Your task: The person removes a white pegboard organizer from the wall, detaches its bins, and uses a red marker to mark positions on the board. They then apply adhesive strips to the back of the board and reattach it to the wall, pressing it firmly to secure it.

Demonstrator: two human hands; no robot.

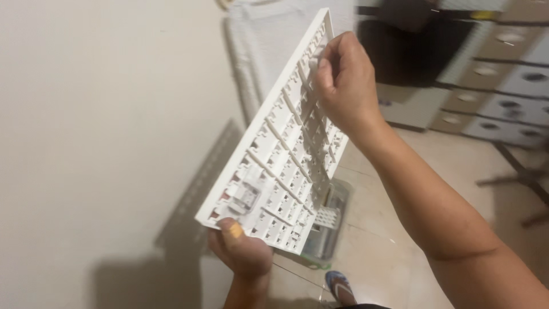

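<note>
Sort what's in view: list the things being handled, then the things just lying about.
Being handled:
- white plastic grid panel, gripped by left hand at its lower edge, right hand near its top

Lying about:
- clear plastic container on the floor
- stacked drawer boxes
- blue sandal

The white plastic grid panel with rows of small clip sockets [286, 154] stands tilted in the air and fills the middle, just beside the plain cream wall [103, 126] on the left, so little room is left on that side. Below its lower edge a clear plastic bin [331, 229] sits on the beige tiled floor [446, 160]. To the right the floor lies open up to the stacked cardboard boxes [497, 86].
</note>
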